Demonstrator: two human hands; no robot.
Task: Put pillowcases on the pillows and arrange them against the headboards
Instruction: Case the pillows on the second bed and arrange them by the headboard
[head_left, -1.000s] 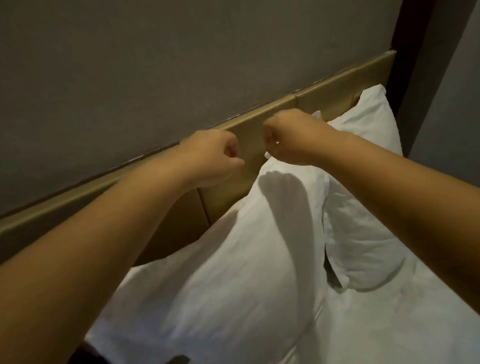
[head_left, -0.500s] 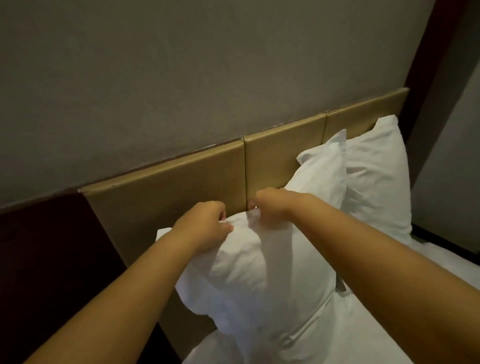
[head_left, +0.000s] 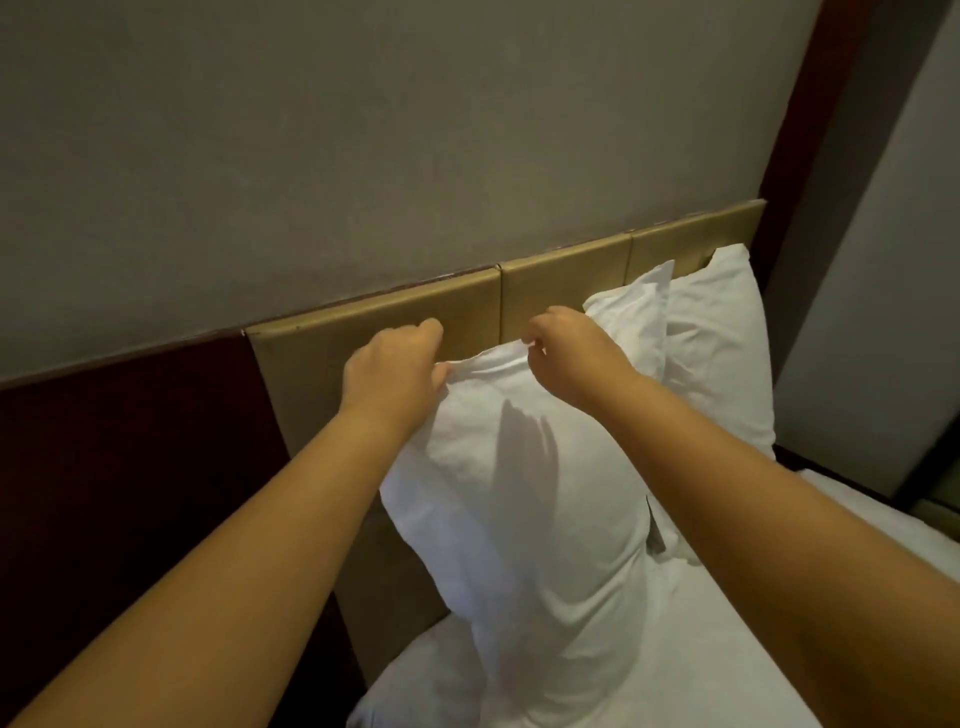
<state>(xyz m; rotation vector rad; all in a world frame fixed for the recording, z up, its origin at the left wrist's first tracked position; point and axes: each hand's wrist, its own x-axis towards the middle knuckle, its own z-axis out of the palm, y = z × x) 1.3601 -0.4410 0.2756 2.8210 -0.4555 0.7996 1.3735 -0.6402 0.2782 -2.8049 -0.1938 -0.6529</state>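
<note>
Head view. Left hand (head_left: 392, 366): grip closed, fingers curled over the top left end of the near pillow (head_left: 524, 499), pinching the white pillowcase edge. Right hand (head_left: 569, 351): grip also closed, thumb and fingers pinching the same top edge at its right end. A short taut strip of fabric runs between the two hands.

Near pillow: cased in white, standing on end, tilted slightly, its top edge close against the tan headboard (head_left: 467, 306); whether it touches the panel cannot be told. Its lower end rests on the white bed sheet (head_left: 701, 649). Shadow of an arm falls down the middle of the case.

Second pillow (head_left: 636, 312): white, upright behind the right hand, leaning on the headboard. Third pillow (head_left: 719, 343): white, just right of the second, touching it, top corner reaching the headboard's upper rim.

Headboard: padded tan panels with vertical seams, set against a grey wall (head_left: 363, 156). Dark red-brown panel (head_left: 119, 441) left of the headboard. Both forearms bare, extending in from the lower corners of the frame.
</note>
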